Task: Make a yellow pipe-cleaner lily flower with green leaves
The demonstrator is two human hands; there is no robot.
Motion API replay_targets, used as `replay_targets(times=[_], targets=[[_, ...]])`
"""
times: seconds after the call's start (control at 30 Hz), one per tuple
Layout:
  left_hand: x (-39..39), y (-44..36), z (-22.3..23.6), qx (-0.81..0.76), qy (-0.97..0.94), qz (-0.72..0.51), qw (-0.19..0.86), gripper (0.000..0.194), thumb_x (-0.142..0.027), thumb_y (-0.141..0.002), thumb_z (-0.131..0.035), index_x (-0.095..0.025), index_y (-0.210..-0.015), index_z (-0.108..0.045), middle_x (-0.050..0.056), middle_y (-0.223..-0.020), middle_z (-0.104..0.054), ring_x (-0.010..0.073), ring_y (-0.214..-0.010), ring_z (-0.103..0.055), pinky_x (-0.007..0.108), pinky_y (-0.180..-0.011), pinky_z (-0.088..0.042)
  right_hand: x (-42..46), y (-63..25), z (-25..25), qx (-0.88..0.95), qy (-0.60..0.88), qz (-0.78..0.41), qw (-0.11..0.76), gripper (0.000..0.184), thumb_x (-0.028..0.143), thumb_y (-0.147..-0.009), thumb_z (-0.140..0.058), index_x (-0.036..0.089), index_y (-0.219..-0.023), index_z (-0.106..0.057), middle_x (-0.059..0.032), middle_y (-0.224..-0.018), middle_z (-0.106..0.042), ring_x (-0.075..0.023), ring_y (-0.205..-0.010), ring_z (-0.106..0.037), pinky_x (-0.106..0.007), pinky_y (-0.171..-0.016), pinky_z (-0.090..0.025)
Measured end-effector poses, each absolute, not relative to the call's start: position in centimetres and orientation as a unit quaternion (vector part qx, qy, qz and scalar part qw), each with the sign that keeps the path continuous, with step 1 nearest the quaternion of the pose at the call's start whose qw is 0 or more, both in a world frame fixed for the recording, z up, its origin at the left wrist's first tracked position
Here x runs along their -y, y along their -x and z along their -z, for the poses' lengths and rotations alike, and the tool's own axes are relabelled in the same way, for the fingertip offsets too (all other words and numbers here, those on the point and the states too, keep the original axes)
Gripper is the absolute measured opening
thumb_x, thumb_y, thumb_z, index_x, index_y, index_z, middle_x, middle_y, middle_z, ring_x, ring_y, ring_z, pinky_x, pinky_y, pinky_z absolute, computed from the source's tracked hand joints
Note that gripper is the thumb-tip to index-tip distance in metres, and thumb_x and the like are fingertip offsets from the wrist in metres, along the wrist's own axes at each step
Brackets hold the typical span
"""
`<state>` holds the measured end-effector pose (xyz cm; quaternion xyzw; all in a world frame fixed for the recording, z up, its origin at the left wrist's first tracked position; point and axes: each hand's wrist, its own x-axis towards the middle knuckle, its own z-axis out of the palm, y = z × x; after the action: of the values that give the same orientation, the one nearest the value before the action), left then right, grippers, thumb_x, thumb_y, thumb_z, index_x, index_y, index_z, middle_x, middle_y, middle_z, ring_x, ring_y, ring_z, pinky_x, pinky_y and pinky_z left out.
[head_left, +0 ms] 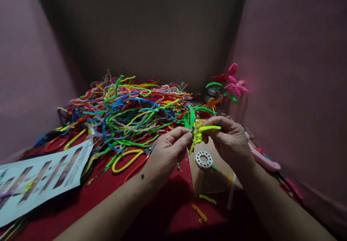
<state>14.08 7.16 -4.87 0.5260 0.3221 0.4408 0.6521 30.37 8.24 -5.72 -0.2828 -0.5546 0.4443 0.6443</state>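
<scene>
Both hands (202, 138) raised, fingertips pinched close together over red cloth (173, 194).

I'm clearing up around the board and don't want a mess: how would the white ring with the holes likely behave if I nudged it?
The white ring looks like rigid plastic, so it probably wouldn't bend. Its open centre and row of holes suggest it is light. It seems to lie flat on the board, so it would more likely slide than roll.

Bent yellow fuzzy stems (210, 128) are beside upright green leaves (192, 116).
</scene>
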Motion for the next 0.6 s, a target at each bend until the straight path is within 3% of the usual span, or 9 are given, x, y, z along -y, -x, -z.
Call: replay_targets(times=[0.17, 0.4, 0.6], targets=[[-7.1, -14.1, 4.9, -0.333, -0.549, -0.438, 0.629, 0.019, -0.034, -0.081, -0.054, -0.016, -0.083, -0.060, -0.007, -0.051, -0.038, 0.0028, -0.041, -0.027, 0.016, -0.039, -0.020, -8.0, -30.4, 6.0, 0.557, 0.286, -0.423, 0.655, 0.009, 0.012, -0.072, -0.067, 0.019, -0.077, -0.066, 0.0012, -0.069, -0.062, -0.0101, -0.057, -0.056, -0.025, -0.055, -0.045], [-6.8, -14.2, 4.8, -0.336, -0.579, -0.431, 0.605, 0.020, -0.031, -0.084, -0.050, -0.016, -0.091, -0.060, -0.001, -0.063, -0.058, 0.0029, -0.040, -0.032, 0.017, -0.039, -0.024, -7.8, -30.2, 6.3, 0.578, 0.307, -0.362, 0.664, 0.010, 0.012, -0.074, -0.065, 0.020, -0.078, -0.066, 0.0012, -0.072, -0.062, -0.0103, -0.060, -0.057, -0.024, -0.055, -0.045], [-6.6, -14.3, 4.7, -0.342, -0.599, -0.427, 0.585, 0.021, -0.027, -0.085, -0.047, -0.017, -0.096, -0.062, -0.001, -0.063, -0.060, 0.0035, -0.041, -0.031, 0.018, -0.039, -0.022, -7.1, -29.7, 5.9, 0.598, 0.339, -0.283, 0.669, 0.011, 0.009, -0.074, -0.064, 0.019, -0.077, -0.065, 0.0020, -0.071, -0.059, -0.0091, -0.060, -0.056, -0.023, -0.057, -0.046]])
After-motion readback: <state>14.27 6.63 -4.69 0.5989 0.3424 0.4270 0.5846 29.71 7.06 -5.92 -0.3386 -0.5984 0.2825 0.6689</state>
